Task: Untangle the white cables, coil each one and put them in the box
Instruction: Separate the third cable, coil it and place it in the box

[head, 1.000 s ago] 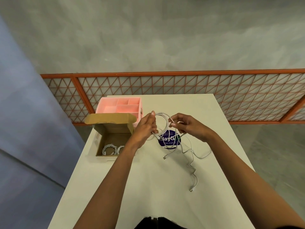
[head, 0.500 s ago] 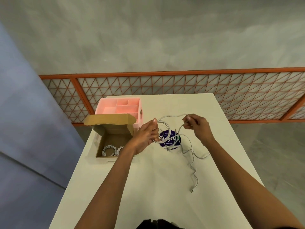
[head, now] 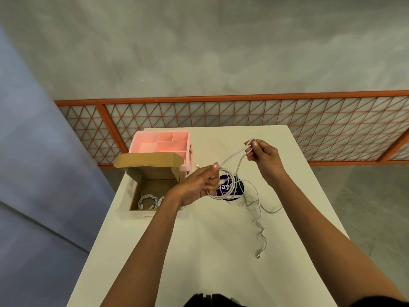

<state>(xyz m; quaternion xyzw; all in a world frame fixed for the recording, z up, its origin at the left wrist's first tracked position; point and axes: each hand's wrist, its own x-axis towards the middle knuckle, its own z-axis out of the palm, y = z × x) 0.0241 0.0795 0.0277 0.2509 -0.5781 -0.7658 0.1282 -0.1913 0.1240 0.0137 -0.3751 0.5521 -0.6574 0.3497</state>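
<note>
Head view, left hand (head: 199, 185), right hand (head: 264, 157) gripping white cable (head: 232, 158)

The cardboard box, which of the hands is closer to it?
Left. The left hand hovers just beside the cardboard box, at its right edge, gripping the white cable. The right hand holds the cable farther right, well apart.

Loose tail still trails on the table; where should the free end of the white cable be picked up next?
Judging by its pose, pinch the thin white cable just behind its metal plug, from above: it lies flat on the white table, clear of both hands.
</note>
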